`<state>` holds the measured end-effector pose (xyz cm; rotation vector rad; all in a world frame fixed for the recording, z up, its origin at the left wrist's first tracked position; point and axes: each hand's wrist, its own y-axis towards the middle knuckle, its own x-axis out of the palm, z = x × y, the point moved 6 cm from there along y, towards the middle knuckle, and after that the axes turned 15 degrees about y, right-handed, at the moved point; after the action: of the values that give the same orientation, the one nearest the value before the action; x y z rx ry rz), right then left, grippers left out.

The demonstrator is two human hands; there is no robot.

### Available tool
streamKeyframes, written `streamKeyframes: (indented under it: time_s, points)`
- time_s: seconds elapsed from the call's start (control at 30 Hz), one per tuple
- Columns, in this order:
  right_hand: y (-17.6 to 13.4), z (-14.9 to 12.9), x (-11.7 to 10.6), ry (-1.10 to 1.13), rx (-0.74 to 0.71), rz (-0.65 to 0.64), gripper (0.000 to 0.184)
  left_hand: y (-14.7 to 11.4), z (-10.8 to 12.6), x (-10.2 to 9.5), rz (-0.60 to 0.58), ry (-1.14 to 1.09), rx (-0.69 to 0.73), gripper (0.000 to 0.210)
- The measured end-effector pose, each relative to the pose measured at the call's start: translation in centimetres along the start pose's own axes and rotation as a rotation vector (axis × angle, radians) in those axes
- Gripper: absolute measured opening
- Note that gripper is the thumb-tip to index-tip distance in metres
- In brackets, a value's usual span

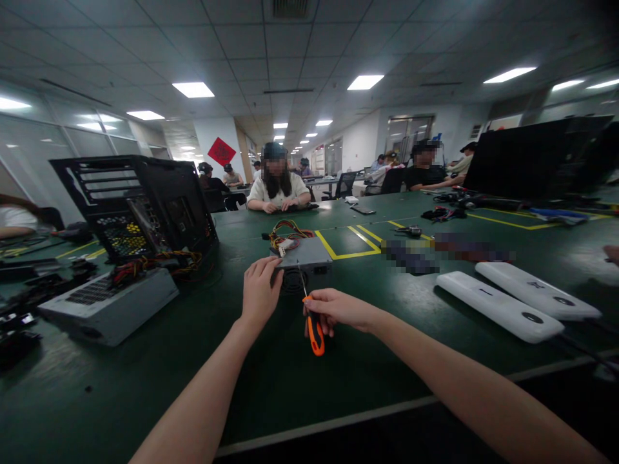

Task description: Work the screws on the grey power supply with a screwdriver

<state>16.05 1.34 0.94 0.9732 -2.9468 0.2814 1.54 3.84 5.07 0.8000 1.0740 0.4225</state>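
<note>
A grey computer power supply unit (305, 252) lies on the green table in front of me, its fan side toward me. Bundled coloured cables with a white connector (286, 245) rest at its back left. My left hand (261, 287) grips its left end, fingers bent over the edge and thumb at the near corner. In my right hand (333, 308) is a screwdriver (315, 332) with an orange and black handle. Its thin shaft slants up and away, the tip at the unit's top near the front edge; whether it touches a screw is too small to tell.
At left stand an open black computer case (140, 206) and a second power supply (113, 309). Two white oblong devices (498, 306) with cables lie at right. A phone (362, 210) lies farther back. A person (278, 187) sits opposite; yellow tape (355, 255) marks the table.
</note>
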Motion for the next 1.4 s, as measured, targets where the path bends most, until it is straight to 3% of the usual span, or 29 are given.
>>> streamKeyframes:
  time_s: [0.23, 0.43, 0.57, 0.73, 1.07, 1.23, 1.4]
  points:
    - [-0.6, -2.9, -4.4, 0.053, -0.314, 0.312, 0.024, 0.2, -0.8, 0.7, -0.062, 0.097, 0.023, 0.020]
    - [0.1, -2.6, -7.4, 0.035, -0.362, 0.403, 0.023, 0.3, -0.3, 0.3, -0.067, 0.154, 0.036, 0.019]
    - [0.7, -2.2, -7.5, 0.021, -0.346, 0.362, 0.023, 0.3, -0.3, 0.1, -0.075, 0.193, 0.040, 0.019]
    - [0.7, -1.6, -6.1, -0.014, -0.252, 0.255, 0.023, 0.5, -1.0, 0.1, -0.095, 0.202, 0.014, 0.015]
    - [-0.4, 0.4, -1.8, -0.103, 0.116, -0.065, 0.020, 0.8, -3.0, 0.8, -0.038, 0.154, -0.048, 0.011]
    - [-0.4, 1.3, -1.6, -0.115, 0.217, -0.073, 0.021, 0.6, -3.0, 0.6, 0.001, 0.174, -0.019, 0.013]
    - [-0.5, 1.1, -1.8, -0.107, 0.250, -0.035, 0.017, 0.3, -0.8, -0.8, 0.134, 0.177, 0.060, 0.019]
